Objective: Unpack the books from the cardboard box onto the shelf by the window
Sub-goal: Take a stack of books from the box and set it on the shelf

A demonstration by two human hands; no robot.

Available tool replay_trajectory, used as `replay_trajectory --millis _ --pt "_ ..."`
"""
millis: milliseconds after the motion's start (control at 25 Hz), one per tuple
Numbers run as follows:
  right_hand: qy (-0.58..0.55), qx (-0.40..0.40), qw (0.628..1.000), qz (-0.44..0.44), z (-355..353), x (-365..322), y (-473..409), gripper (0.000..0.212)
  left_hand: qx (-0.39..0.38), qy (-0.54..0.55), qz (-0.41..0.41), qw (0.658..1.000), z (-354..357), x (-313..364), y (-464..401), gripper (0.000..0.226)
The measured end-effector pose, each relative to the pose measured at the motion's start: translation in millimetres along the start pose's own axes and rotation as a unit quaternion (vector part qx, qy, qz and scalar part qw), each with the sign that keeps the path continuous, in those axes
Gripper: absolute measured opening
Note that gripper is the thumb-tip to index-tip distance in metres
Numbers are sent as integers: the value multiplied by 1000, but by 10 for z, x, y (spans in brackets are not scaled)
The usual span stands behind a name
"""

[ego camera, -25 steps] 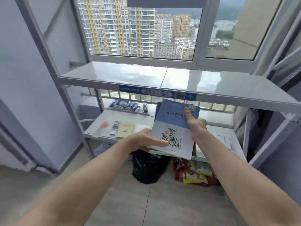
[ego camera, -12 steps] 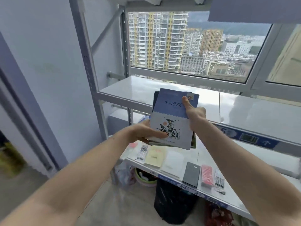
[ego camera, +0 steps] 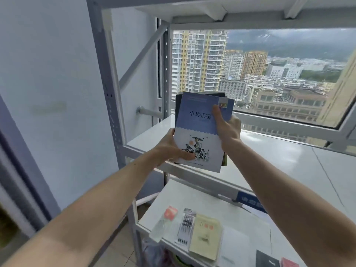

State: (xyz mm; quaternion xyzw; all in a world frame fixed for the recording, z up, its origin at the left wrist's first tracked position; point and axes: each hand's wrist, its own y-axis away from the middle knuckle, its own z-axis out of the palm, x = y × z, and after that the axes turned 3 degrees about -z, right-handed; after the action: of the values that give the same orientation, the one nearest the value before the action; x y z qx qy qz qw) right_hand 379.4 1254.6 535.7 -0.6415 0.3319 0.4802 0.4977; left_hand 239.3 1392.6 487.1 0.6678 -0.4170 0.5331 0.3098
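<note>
I hold a small stack of books with both hands, tilted up toward me. The top book has a blue and white cover with an ink drawing; darker books lie behind it. My left hand grips the stack's lower left edge, thumb on the cover. My right hand clasps the right edge, thumb pressed on the blue part. The stack hangs above the front left corner of the white metal shelf by the window. The cardboard box is not in view.
A grey upright post and a diagonal brace frame the shelf's left side, next to a pale wall. The lower shelf carries a pack of pens, a yellow booklet, a red-capped item and dark wallets.
The stack has risen from in front of the lower shelf to the level of the upper shelf. The view has swung left and up, bringing the shelf's left post nearer.
</note>
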Motion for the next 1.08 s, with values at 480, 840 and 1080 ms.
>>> replay_trajectory --millis 480,840,1080 --pt "-39 -3 996 -76 1194 679 -839 38 35 9 131 991 -831 -760 -1593 117" --pt "-114 -65 988 -81 1225 663 -1050 44 -6 90 74 993 -878 -856 -1778 96" --pt "-57 0 998 4 1452 727 -1508 60 -13 95 -50 994 -894 -560 -2037 84"
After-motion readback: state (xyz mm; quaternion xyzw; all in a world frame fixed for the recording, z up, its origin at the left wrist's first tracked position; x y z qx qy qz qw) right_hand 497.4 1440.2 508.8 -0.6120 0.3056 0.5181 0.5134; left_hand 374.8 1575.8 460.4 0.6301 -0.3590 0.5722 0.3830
